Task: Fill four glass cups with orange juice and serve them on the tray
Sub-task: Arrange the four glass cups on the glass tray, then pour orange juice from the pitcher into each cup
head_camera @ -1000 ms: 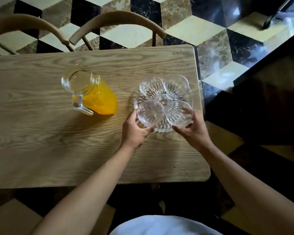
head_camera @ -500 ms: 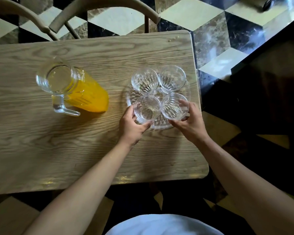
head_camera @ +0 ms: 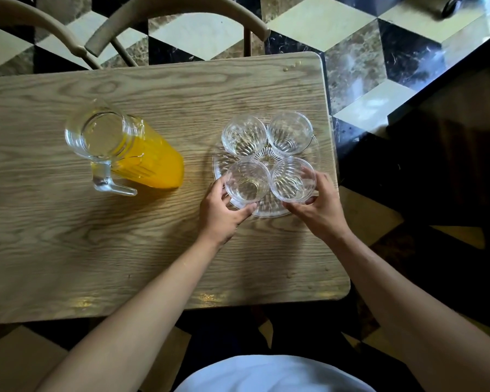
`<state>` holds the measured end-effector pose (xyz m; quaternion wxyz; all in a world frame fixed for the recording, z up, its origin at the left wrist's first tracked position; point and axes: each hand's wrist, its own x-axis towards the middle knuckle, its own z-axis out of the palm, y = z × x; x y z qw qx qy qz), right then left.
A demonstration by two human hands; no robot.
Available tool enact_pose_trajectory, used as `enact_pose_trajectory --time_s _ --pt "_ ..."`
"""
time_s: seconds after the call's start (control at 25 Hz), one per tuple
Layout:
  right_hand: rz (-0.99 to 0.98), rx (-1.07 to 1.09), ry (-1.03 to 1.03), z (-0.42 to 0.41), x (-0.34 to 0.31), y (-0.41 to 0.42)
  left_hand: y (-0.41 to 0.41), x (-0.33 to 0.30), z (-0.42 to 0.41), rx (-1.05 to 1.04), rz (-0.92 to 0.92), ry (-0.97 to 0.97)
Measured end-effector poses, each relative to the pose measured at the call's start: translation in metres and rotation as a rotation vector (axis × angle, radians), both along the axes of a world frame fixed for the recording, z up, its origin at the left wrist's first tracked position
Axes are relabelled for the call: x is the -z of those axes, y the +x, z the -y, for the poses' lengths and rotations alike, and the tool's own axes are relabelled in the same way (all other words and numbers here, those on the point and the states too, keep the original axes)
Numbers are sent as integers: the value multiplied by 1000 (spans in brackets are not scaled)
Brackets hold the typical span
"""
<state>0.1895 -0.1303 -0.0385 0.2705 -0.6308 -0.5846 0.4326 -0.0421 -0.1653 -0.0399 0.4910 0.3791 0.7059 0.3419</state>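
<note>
Several empty ribbed glass cups stand close together on a round clear glass tray point(head_camera: 219, 162) near the table's right end. My left hand point(head_camera: 221, 212) is wrapped around the near-left cup point(head_camera: 248, 181). My right hand point(head_camera: 318, 203) grips the near-right cup point(head_camera: 292, 179). The far-left cup point(head_camera: 244, 135) and far-right cup point(head_camera: 289, 132) stand untouched behind them. A glass pitcher point(head_camera: 125, 154) holding orange juice stands to the left of the tray, its handle pointing toward me.
The wooden table point(head_camera: 68, 236) ends just right of the tray, with patterned floor tiles beyond. Two curved chair backs point(head_camera: 178, 4) sit at the far side. A dark counter point(head_camera: 450, 137) lies to the right.
The view has shifted a little, so the table sits lower and further left in the frame. Both hands have stayed on the two near cups.
</note>
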Motion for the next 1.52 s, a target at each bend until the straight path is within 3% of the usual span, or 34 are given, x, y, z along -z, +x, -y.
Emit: enact_pose_trajectory --time_s 0.52,0.88,1.2,1.52 --pt "49 -5 -88 38 -37 26 -14 -46 40 2 -101 105" --pt "27 -113 -70 82 -44 16 -15 -72 110 -169 -168 142" --pt "-61 -315 -57 85 -54 -67 -53 -76 140 -309 -190 119" --pt "-182 -362 37 56 -100 -192 -154 -71 86 -238 -139 125"
